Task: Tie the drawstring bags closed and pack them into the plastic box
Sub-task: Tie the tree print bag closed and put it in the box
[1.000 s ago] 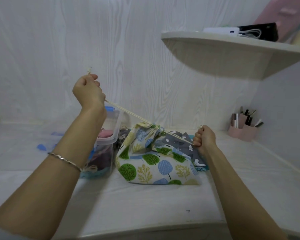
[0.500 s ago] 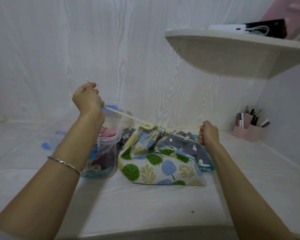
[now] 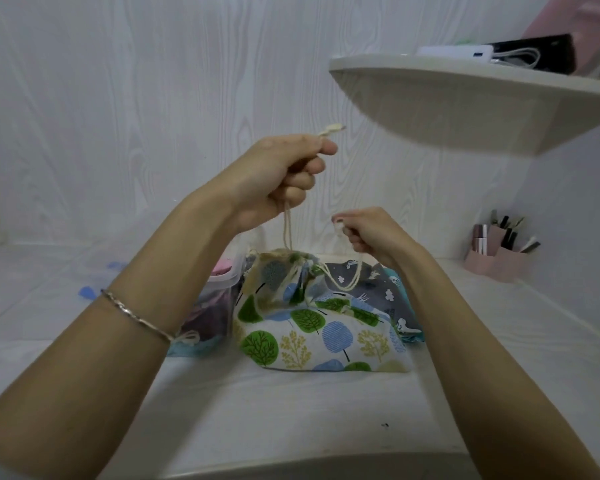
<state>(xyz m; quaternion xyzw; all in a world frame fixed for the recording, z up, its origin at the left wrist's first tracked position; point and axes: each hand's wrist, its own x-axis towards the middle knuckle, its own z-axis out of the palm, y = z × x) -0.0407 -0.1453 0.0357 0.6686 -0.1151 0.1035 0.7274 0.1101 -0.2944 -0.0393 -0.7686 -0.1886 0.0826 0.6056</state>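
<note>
A drawstring bag printed with green and blue trees (image 3: 319, 330) lies on the white surface, its mouth cinched. My left hand (image 3: 278, 178) grips one cream cord (image 3: 287, 230) above the bag's mouth, the cord's knotted end sticking out above my fingers. My right hand (image 3: 371, 233) pinches the other cord (image 3: 343, 277), which hangs in a slack loop down to the mouth. Behind it lies a grey bag with white prints (image 3: 371, 289). The clear plastic box (image 3: 219, 296) stands left of the bags, partly hidden by my left forearm, with bags inside.
A curved white shelf (image 3: 465, 95) juts out at the upper right with a power bank and black items on it. A pink holder with pens (image 3: 496, 258) stands at the right wall. Small blue pieces (image 3: 89, 292) lie at the left.
Both hands have come together above the bag. My left hand swung right from over the box. The cords, taut before, now hang slacker, the right one in a loop.
</note>
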